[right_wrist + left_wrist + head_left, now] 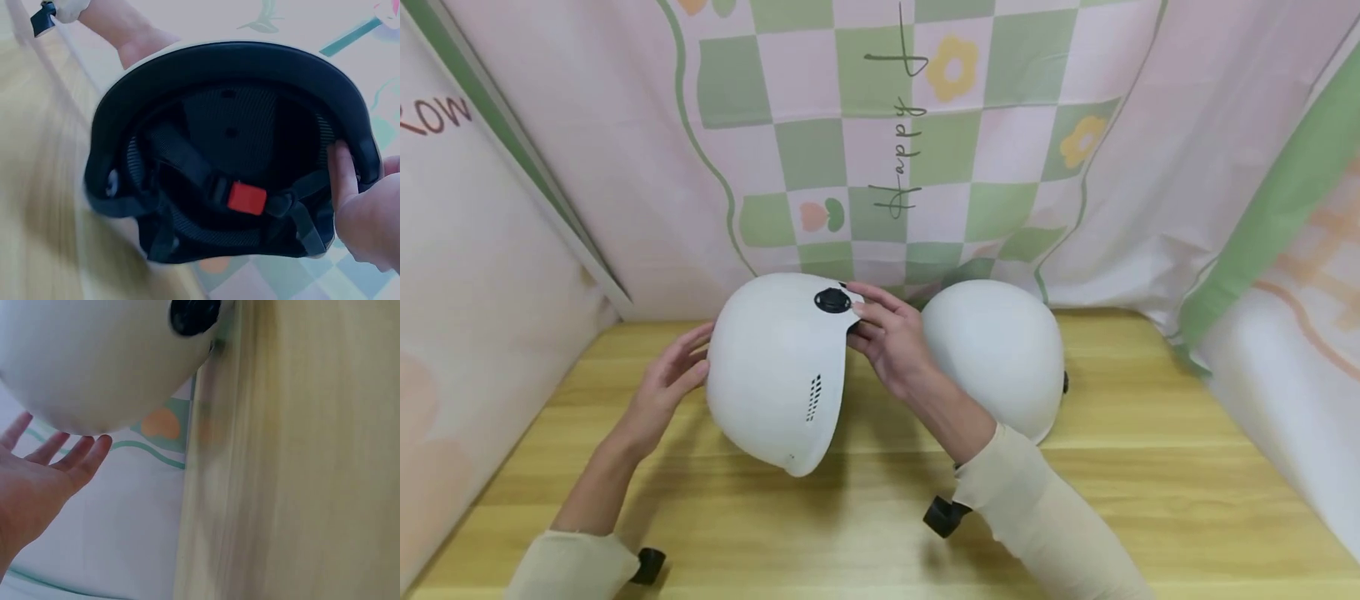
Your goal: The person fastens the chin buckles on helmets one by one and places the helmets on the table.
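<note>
A white helmet is tilted on its side above the wooden table, its opening facing right in the head view. My right hand pinches its rim beside a black round fitting; in the right wrist view, fingers reach inside the rim. My left hand touches the shell's left side with fingertips, fingers nearly straight and spread in the left wrist view. Inside the helmet show dark padding, black straps and a red buckle. A second white helmet sits on the table, behind my right forearm.
The wooden table runs up to a checked green and white curtain at the back. White and green cloth hangs on the right, with a pale panel on the left. Black wrist devices sit at both sleeves.
</note>
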{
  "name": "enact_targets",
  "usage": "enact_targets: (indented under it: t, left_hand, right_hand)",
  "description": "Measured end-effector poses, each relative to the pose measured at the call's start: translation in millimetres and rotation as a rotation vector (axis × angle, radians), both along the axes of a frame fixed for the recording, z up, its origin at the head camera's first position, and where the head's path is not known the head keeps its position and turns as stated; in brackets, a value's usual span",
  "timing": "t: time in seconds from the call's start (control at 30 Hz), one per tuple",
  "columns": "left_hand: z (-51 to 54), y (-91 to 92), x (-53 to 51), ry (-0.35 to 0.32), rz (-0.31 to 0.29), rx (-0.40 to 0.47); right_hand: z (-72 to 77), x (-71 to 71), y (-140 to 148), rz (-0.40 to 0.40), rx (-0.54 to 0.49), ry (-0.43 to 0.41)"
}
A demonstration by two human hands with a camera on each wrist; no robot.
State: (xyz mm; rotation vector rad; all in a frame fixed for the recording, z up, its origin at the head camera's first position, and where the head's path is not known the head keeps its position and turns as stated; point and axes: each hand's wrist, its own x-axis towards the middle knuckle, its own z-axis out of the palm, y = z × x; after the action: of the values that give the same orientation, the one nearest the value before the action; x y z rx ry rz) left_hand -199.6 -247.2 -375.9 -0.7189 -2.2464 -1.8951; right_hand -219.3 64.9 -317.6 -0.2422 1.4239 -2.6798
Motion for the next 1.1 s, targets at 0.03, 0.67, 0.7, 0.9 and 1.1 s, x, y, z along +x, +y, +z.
enact_targets:
  t: [0.03, 0.67, 0.7, 0.9, 1.1]
  left_hand:
    - [-0.5, -0.8, 0.0, -0.007, -0.001, -0.005]
    - [-2.9, -5.0, 4.0, -0.074, 0.013, -0.027]
    - [-2.4, -4.9, 4.3, -0.076, 0.018, -0.030]
    - [-0.8, -5.5, 5.4, -0.082, 0.026, -0.029]
    - [0.0, -4.1, 4.7, -0.076, 0.038, -0.051]
  right_hand:
    - [-1.7, -0.3, 1.2, -0.001, -0.008, -0.006]
    - [-26.1, -5.0, 16.3, 0.000, 0.124, -0.066]
    - [-26.5, -5.2, 16.9, 0.004, 0.154, -0.064]
    - [-28.7, -4.3, 18.9, 0.027, 0.277, -0.090]
    - [-31.4, -4.6, 15.8, 0.021, 0.197, -0.107]
